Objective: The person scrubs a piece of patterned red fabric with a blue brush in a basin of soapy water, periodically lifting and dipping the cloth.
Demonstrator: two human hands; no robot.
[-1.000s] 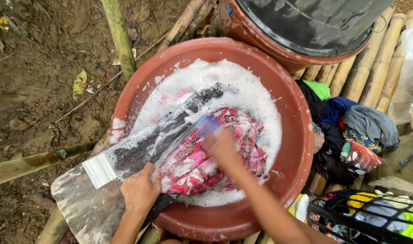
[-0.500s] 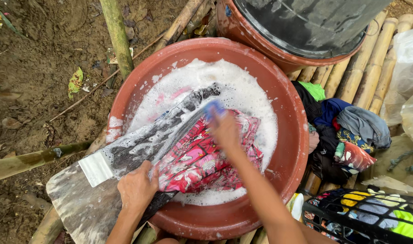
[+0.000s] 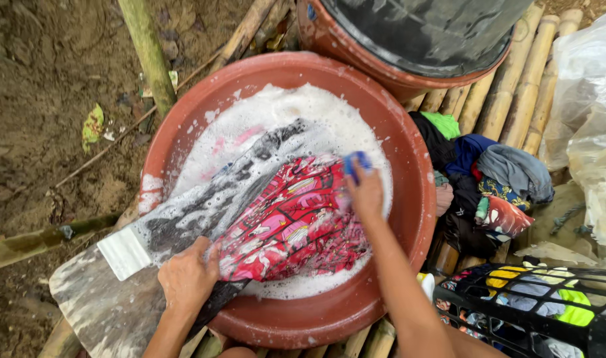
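Right hand (image 3: 364, 192): the grip is closed around a small blue scrubbing brush (image 3: 357, 162). Only the blue end of the brush shows above the fingers; the rest is covered by the hand. The brush and hand press on the far right edge of the red-and-pink patterned wet garment (image 3: 289, 225).

Left hand (image 3: 187, 278): the grip is pressed flat, fingers curled down over the near left end of the garment, pinning it against the long grey wooden washboard (image 3: 117, 298). It encloses nothing.

Pose: the right forearm enters from the lower right and extends diagonally up and left across the basin rim, palm down. The left forearm enters from the bottom edge, wrist straight, back of the hand facing the camera.

Location: the garment lies spread on the washboard, which slopes from the lower left into the round reddish-brown plastic basin (image 3: 409, 219). The basin holds white soap foam (image 3: 296, 109). A white rectangular soap bar (image 3: 123, 252) rests on the board, just beside the left hand.

Surroundings: a heap of mixed-colour clothes (image 3: 488, 185) lies to the right of the basin on the bamboo-pole platform (image 3: 528, 86). A black plastic basket (image 3: 535, 305) holding clothes sits at the lower right.

Limits: the foam hides the far end of the washboard. Both elbows are cut off by the frame. The brush bristles are not visible.
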